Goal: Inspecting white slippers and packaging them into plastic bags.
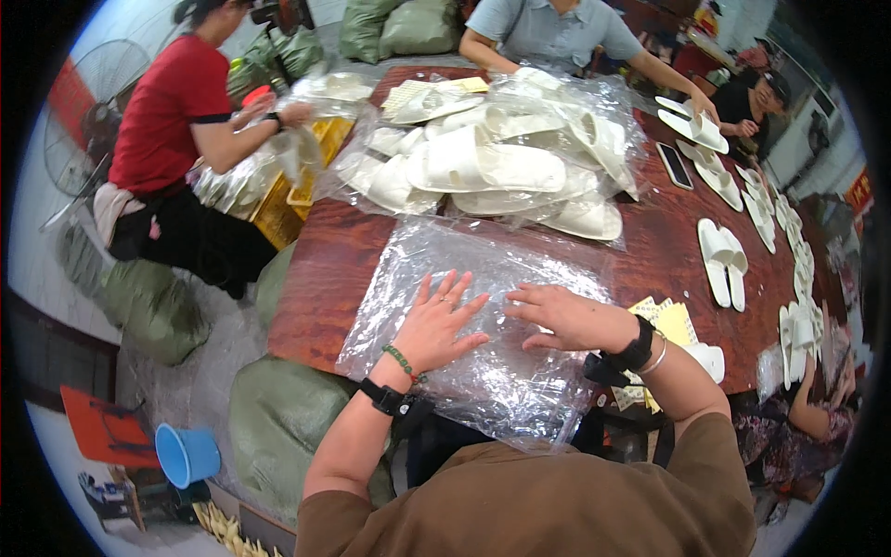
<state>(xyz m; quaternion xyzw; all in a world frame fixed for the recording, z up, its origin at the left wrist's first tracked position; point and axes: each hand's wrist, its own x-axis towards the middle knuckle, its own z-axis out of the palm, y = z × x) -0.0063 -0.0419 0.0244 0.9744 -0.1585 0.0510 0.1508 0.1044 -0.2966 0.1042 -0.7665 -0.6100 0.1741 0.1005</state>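
A sheet of clear plastic film (436, 251), perhaps stacked bags, lies over the near edge of the dark red wooden table (316, 306). My left hand (434, 320) rests on it, fingers spread and holding nothing. Across from it, my right hand (575, 320) is over the same plastic, fingers stretched toward the left, also with nothing in them. Just beyond both hands, white slippers (483, 167) are heaped on more clear wrapping. Yellow printed sticker sheets (675, 323) lie beside my right wrist, with a white slipper (707, 360) partly hidden by my arm.
Pairs of white slippers (722, 263) line the table's right side, near a phone (674, 165). A person in red (172, 116) works at a yellow crate (278, 209) on the left. Others sit around the table. Green sacks (278, 418) and a blue bucket (187, 455) stand on the floor.
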